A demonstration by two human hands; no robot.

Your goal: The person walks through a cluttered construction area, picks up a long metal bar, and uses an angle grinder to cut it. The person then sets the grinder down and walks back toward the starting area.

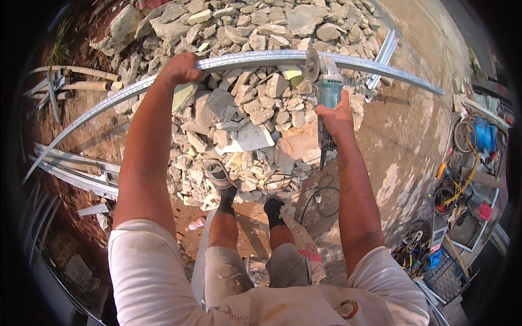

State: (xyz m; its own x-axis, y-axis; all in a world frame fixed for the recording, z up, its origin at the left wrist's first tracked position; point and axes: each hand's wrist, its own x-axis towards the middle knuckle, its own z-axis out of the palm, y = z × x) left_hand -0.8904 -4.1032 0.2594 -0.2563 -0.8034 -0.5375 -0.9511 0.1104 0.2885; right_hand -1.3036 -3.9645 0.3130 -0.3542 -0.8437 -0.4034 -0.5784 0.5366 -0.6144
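A long galvanized metal channel (pixel 255 58) stretches across the view above a heap of broken stone, its ends reaching far left and far right. My left hand (pixel 182 69) is closed around it left of the middle. In my right hand (pixel 338 116) is a teal and black angle grinder (pixel 330 93), gripped by its body. The grinder's cutting disc (pixel 312 65) stands upright at the channel, overlapping its edge. Whether the disc spins or has cut into the metal, I cannot tell.
Broken stone rubble (pixel 217 108) lies under the channel and around my feet. A black cord (pixel 310 198) loops on the ground below the grinder. More metal channels (pixel 81 174) lie at the left, with another short piece (pixel 382 58) at the upper right. Bicycle wheels (pixel 465 136) and clutter line the right side.
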